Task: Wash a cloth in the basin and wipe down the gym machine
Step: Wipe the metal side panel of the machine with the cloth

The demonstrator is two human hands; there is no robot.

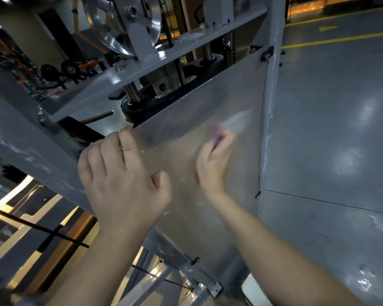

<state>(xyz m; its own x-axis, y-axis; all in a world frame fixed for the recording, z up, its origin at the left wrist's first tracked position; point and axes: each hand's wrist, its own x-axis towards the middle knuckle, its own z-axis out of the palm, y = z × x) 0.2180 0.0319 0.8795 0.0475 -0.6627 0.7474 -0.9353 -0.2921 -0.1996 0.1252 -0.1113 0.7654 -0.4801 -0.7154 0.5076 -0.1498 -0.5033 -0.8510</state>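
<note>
The gym machine's translucent shield panel [219,100] fills the middle of the view, bolted to a grey steel frame [272,89]. My right hand [212,160] grips a purple and white cloth [230,127] against the panel; both are blurred by motion. My left hand [117,171] rests on the panel's upper left edge, fingers curled over that edge, thumb out to the right. The basin is not in view.
Behind the panel sit the black weight stack [155,104], chrome guide rods [132,91] and a metal pulley wheel [122,23]. Grey concrete floor [329,140] with yellow lines lies to the right. Weight plates on a rack [60,71] stand at the far left.
</note>
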